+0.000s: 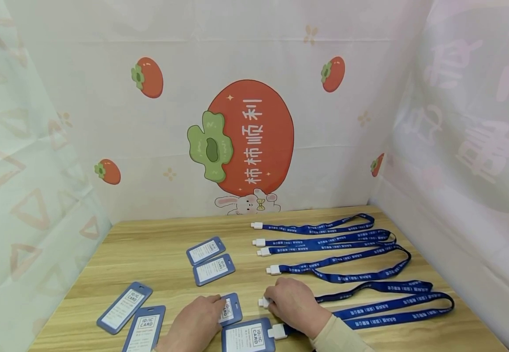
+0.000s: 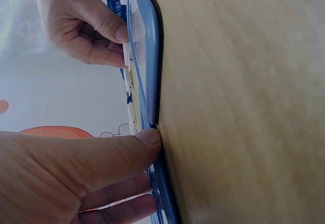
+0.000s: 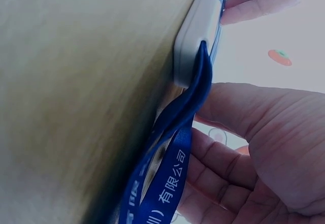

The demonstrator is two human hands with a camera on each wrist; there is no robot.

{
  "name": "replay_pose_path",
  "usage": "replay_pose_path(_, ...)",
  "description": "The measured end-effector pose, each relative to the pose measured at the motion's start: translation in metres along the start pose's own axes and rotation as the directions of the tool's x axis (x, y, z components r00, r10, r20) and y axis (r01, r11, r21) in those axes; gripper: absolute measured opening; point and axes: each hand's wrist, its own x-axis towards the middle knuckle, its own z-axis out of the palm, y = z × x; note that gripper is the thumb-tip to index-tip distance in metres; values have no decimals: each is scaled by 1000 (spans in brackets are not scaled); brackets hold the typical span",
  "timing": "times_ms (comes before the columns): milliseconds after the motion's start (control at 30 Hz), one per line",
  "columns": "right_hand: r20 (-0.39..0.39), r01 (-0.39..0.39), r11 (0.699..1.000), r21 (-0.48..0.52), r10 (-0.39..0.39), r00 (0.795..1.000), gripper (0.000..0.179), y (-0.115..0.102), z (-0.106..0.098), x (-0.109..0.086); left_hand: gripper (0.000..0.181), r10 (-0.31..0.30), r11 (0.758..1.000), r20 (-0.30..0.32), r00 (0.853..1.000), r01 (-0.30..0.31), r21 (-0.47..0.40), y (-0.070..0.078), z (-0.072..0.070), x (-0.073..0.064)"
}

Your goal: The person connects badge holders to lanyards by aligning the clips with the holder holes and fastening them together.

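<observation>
My left hand (image 1: pixel 198 320) grips a blue ID card holder (image 1: pixel 233 318) on the table, covering its left part; in the left wrist view the thumb (image 2: pixel 148 136) lies at the holder's edge. Just right of it, my right hand (image 1: pixel 293 303) pinches the white clip (image 1: pixel 263 303) of a blue lanyard (image 1: pixel 338 296). Below both hands, another card holder (image 1: pixel 249 337) lies with a lanyard's white clip (image 1: pixel 277 332) at its slotted end. That clip (image 3: pixel 195 43) and its blue strap (image 3: pixel 175 168) show large in the right wrist view, with the right fingers beyond them.
Several more blue lanyards (image 1: pixel 338 268) lie stretched out at the back right, clips pointing left. Two card holders (image 1: pixel 213 269) lie at the middle back and two more (image 1: pixel 124 308) at the front left. A printed cloth backdrop (image 1: pixel 170 122) stands behind the wooden table (image 1: pixel 148 244).
</observation>
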Motion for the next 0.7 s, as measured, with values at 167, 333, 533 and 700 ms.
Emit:
replay_pose_path(167,3,0,1000,1,0,1000,12,0,0,0,41,3,1000,-4,1000,-3,-2,0,0,0)
replay_pose_path(333,5,6,1000,-4,-6,1000,11,-2,-1,1,39,-2,1000,-1,1000,2,-10,0,0,0)
replay_pose_path(533,-6,19,1000,-12,-19,1000,11,-2,-1,1,37,-11,1000,-8,1000,11,-7,1,-1,1)
replay_pose_path(700,-13,23,999,-23,-24,1000,10,-2,0,1,36,-14,1000,-19,1000,14,0,1,0,1)
